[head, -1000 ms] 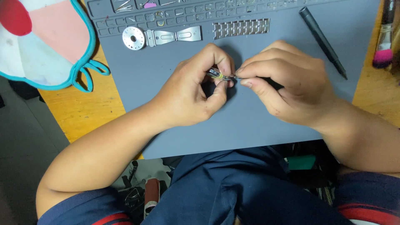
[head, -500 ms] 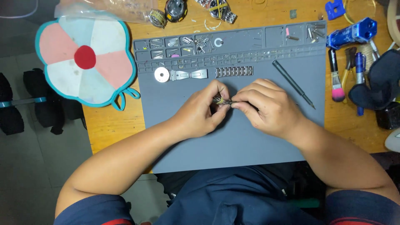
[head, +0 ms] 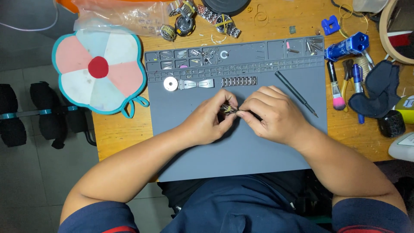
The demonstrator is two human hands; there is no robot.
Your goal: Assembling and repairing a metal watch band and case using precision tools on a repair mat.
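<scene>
Near the middle of the frame, on the grey silicone work mat: left hand and right hand meeting fingertip to fingertip. Pinched between left thumb and fingers, a small metal watch piece with a yellowish glint, mostly hidden by the fingers. Right hand closed in a tight pinch around a thin dark tool, its tip touching the piece; most of its length hidden under the hand. Both grips closed, no gap visible.

Just above the hands on the mat: a short silver linked metal bracelet segment, and to its left a round silver disc beside a flat silver clasp part. To the right of the right hand, a long slim black stylus lying diagonally, apart from the hand. At upper left, on the wooden table, a flower-shaped pink, white and teal pad. At far right, a pink-tipped brush.
</scene>
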